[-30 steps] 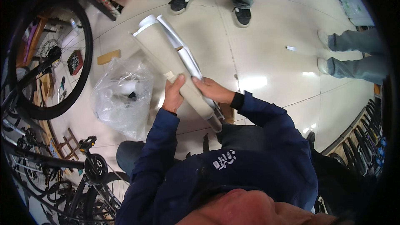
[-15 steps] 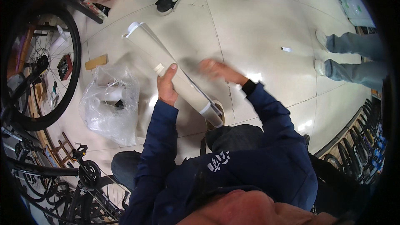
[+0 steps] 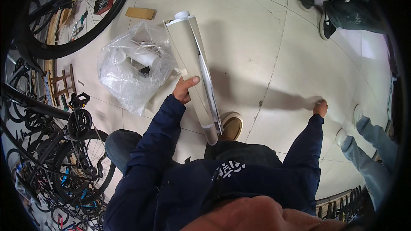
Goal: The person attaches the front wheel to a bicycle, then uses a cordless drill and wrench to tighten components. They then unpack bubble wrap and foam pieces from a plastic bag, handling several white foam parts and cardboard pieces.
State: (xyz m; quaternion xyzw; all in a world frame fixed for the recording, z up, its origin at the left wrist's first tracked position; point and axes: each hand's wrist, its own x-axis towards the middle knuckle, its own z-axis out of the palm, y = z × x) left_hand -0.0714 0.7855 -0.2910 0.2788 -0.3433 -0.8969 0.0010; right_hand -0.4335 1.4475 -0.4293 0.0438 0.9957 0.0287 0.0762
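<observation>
A long beige roll with white ends, perhaps a roller blind, slants upright in front of me. My left hand is closed round its lower half, thumb across the front. Loose white sheet edges show along the roll's right side. Far to the right, my right hand is down low with the arm stretched out and the fingers drawn together. Whatever is in those fingers is hidden or too small to name. Left of the roll lies a clear bubble-wrap bag with white parts inside.
A bicycle wheel, several bicycles and a small cardboard box are at the left. Two people's legs stand at the right, in dark shoes and pale shoes. My own brown shoe is below the roll.
My right hand has moved from beside the roll out to the right, where a small white piece lay on the floor. The left hand keeps the roll, now more upright. The view has turned.
</observation>
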